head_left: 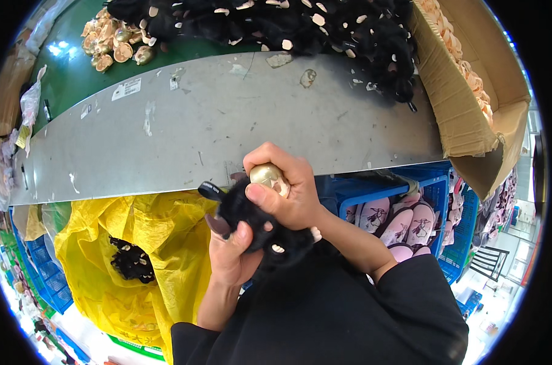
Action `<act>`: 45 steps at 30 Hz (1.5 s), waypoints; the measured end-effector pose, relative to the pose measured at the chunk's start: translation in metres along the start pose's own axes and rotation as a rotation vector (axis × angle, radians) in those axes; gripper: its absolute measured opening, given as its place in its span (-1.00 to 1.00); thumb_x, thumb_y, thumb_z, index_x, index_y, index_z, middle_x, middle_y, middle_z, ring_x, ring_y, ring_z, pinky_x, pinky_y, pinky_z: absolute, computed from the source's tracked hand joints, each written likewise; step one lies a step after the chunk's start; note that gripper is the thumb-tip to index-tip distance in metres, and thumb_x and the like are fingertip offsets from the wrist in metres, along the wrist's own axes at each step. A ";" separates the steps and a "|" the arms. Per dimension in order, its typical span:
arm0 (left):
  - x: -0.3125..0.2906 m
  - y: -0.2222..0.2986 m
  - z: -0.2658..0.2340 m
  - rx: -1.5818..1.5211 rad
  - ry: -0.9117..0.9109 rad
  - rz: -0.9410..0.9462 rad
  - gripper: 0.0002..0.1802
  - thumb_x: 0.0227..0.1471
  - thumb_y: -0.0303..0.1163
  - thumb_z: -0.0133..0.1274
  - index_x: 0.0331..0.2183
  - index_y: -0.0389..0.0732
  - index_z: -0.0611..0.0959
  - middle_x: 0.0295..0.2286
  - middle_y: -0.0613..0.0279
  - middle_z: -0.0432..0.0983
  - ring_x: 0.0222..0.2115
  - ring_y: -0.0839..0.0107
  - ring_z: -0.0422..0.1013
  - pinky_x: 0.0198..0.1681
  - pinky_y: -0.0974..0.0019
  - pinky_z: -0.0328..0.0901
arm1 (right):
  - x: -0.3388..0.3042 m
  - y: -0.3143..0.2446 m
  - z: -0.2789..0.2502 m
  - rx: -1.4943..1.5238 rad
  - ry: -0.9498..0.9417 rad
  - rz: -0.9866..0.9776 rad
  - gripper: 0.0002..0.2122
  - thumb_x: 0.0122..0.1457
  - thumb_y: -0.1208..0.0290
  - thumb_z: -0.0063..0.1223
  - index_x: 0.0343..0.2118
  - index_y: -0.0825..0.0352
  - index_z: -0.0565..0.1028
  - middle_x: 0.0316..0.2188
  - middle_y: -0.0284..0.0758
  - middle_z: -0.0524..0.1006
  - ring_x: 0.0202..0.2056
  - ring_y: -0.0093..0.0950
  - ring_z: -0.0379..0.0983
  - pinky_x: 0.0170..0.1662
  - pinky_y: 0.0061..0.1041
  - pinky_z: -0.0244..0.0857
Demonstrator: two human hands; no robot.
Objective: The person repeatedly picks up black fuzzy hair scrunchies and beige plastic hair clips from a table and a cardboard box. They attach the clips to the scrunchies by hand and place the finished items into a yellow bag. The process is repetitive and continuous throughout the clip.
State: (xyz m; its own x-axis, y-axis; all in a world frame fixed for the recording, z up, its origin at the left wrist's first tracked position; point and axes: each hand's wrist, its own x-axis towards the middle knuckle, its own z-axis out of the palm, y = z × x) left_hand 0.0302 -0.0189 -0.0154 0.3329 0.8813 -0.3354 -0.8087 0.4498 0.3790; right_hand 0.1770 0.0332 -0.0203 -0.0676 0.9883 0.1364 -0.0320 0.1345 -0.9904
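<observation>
Left hand [230,252] clenched round black plush toy [258,228] from below, right hand [285,188] gripping gold round piece [269,177] pressed on its top, both held just at near edge of grey metal table [227,128], above yellow bag [136,255], blue crate [434,188] at right.

A grey metal tabletop [227,128] carries a heap of black plush pieces [288,24] and gold face parts [111,42]. A cardboard box [464,115] stands right. Below: a yellow bag [136,243] and blue crates [404,194] with pink slippers [391,222].
</observation>
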 end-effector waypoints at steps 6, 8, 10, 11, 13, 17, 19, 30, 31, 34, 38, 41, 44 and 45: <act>-0.005 0.016 0.018 0.444 -0.045 0.142 -0.64 -0.03 -0.53 0.33 -0.16 -0.39 0.63 -0.27 0.12 0.61 -0.27 0.43 0.54 -0.14 0.36 0.43 | 0.004 0.003 0.002 -0.026 -0.014 -0.164 -0.79 0.21 0.28 0.14 -0.23 0.31 0.47 -0.61 -0.40 0.41 -0.62 -0.64 0.32 -0.51 -0.65 0.21; -0.005 0.013 0.025 0.568 0.064 0.293 -0.75 -0.01 -0.59 0.28 -0.21 -0.37 0.66 -0.31 0.26 0.61 -0.29 0.53 0.50 -0.15 0.44 0.37 | 0.004 0.003 0.004 0.005 -0.044 -0.178 -0.75 0.26 0.21 0.06 -0.21 0.32 0.47 -0.59 -0.39 0.43 -0.62 -0.63 0.34 -0.50 -0.64 0.23; -0.001 0.015 0.023 0.616 0.156 0.324 -0.77 0.03 -0.59 0.25 -0.21 -0.37 0.66 -0.30 0.29 0.60 -0.28 0.55 0.48 -0.14 0.46 0.35 | 0.002 0.000 0.000 0.058 -0.090 -0.178 -0.70 0.32 0.15 -0.02 -0.19 0.34 0.47 -0.56 -0.38 0.45 -0.60 -0.62 0.37 -0.49 -0.63 0.25; 0.002 0.015 0.020 0.640 0.199 0.338 -0.78 0.04 -0.59 0.23 -0.21 -0.36 0.66 -0.29 0.31 0.60 -0.28 0.56 0.47 -0.13 0.47 0.34 | -0.003 -0.009 -0.005 0.104 -0.152 -0.086 -0.63 0.36 0.08 -0.12 -0.16 0.36 0.46 -0.53 -0.36 0.47 -0.53 -0.57 0.45 -0.44 -0.60 0.29; 0.008 0.018 0.013 0.494 0.158 0.307 -0.78 0.09 -0.60 0.18 -0.16 -0.34 0.65 -0.24 0.29 0.60 -0.23 0.54 0.47 -0.06 0.43 0.32 | 0.000 -0.012 -0.008 0.091 -0.159 -0.122 -0.65 0.33 0.10 -0.02 -0.15 0.37 0.49 -0.50 -0.35 0.50 -0.48 -0.51 0.49 -0.41 -0.57 0.32; 0.006 0.018 0.011 0.395 0.155 0.277 -0.75 0.12 -0.60 0.16 -0.11 -0.32 0.64 -0.19 0.28 0.59 -0.16 0.50 0.47 0.01 0.38 0.31 | 0.003 -0.006 -0.013 -0.082 -0.149 -0.256 -0.60 0.27 0.13 0.09 -0.13 0.47 0.53 -0.43 -0.26 0.57 -0.52 -0.55 0.45 -0.43 -0.60 0.29; 0.007 0.017 0.012 0.381 0.148 0.240 -0.74 0.13 -0.59 0.16 -0.10 -0.32 0.64 -0.18 0.27 0.59 -0.15 0.49 0.47 0.03 0.37 0.30 | 0.003 -0.005 -0.018 -0.202 -0.127 -0.305 -0.62 0.20 0.18 0.20 -0.15 0.47 0.56 -0.42 -0.24 0.59 -0.49 -0.52 0.48 -0.41 -0.60 0.31; 0.007 0.011 0.019 0.485 0.170 0.278 -0.78 0.15 -0.53 0.17 -0.14 -0.38 0.65 -0.25 0.31 0.58 -0.23 0.61 0.40 -0.08 0.46 0.29 | 0.003 -0.011 -0.019 -0.361 -0.019 -0.468 -0.69 0.08 0.22 0.31 -0.25 0.38 0.58 -0.58 -0.33 0.51 -0.63 -0.48 0.41 -0.57 -0.56 0.25; 0.006 0.011 0.019 0.481 0.168 0.267 -0.79 0.15 -0.53 0.17 -0.15 -0.38 0.65 -0.25 0.31 0.58 -0.23 0.61 0.40 -0.07 0.46 0.28 | 0.003 -0.009 -0.019 -0.368 -0.021 -0.493 -0.67 0.09 0.20 0.30 -0.25 0.41 0.57 -0.61 -0.33 0.49 -0.65 -0.50 0.39 -0.59 -0.57 0.22; 0.005 0.009 0.019 0.514 0.168 0.271 -0.79 0.16 -0.54 0.15 -0.14 -0.37 0.64 -0.24 0.31 0.58 -0.22 0.60 0.41 -0.05 0.46 0.27 | 0.001 -0.008 -0.019 -0.424 0.021 -0.558 -0.63 0.10 0.17 0.29 -0.25 0.44 0.57 -0.66 -0.35 0.45 -0.68 -0.52 0.35 -0.63 -0.58 0.17; 0.003 0.003 0.027 0.569 0.232 0.376 -0.84 0.15 -0.56 0.15 -0.20 -0.33 0.59 -0.27 0.36 0.52 -0.26 0.62 0.36 -0.10 0.49 0.25 | 0.001 -0.012 -0.016 -0.500 0.077 -0.637 -0.64 0.07 0.21 0.33 -0.23 0.44 0.57 -0.68 -0.37 0.44 -0.70 -0.53 0.32 -0.64 -0.58 0.16; 0.003 0.002 0.026 0.601 0.218 0.456 -0.84 0.11 -0.59 0.18 -0.31 -0.25 0.50 -0.33 0.43 0.42 -0.34 0.67 0.26 -0.21 0.54 0.19 | 0.006 -0.012 -0.014 -0.594 0.120 -0.702 -0.63 0.05 0.25 0.35 -0.20 0.45 0.58 -0.69 -0.39 0.40 -0.71 -0.53 0.28 -0.65 -0.57 0.14; 0.006 0.002 0.021 0.672 0.166 0.527 -0.71 0.07 -0.61 0.21 -0.40 -0.17 0.38 -0.38 0.47 0.33 -0.39 0.71 0.16 -0.29 0.58 0.11 | 0.007 -0.015 -0.011 -0.712 0.135 -0.738 -0.61 0.06 0.25 0.35 -0.15 0.45 0.59 -0.71 -0.40 0.35 -0.72 -0.52 0.24 -0.67 -0.55 0.12; 0.007 0.004 0.020 0.698 0.150 0.545 -0.67 0.06 -0.62 0.21 -0.42 -0.14 0.35 -0.39 0.48 0.30 -0.41 0.72 0.13 -0.31 0.60 0.08 | 0.007 -0.017 -0.009 -0.749 0.134 -0.744 -0.60 0.06 0.24 0.34 -0.13 0.46 0.60 -0.71 -0.41 0.33 -0.73 -0.51 0.22 -0.67 -0.55 0.11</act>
State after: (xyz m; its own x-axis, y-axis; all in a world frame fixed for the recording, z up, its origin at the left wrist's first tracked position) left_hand 0.0394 -0.0078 0.0008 -0.1177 0.9920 -0.0460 -0.3411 0.0031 0.9400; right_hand 0.1861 0.0389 -0.0031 -0.1720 0.6330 0.7548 0.6052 0.6725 -0.4261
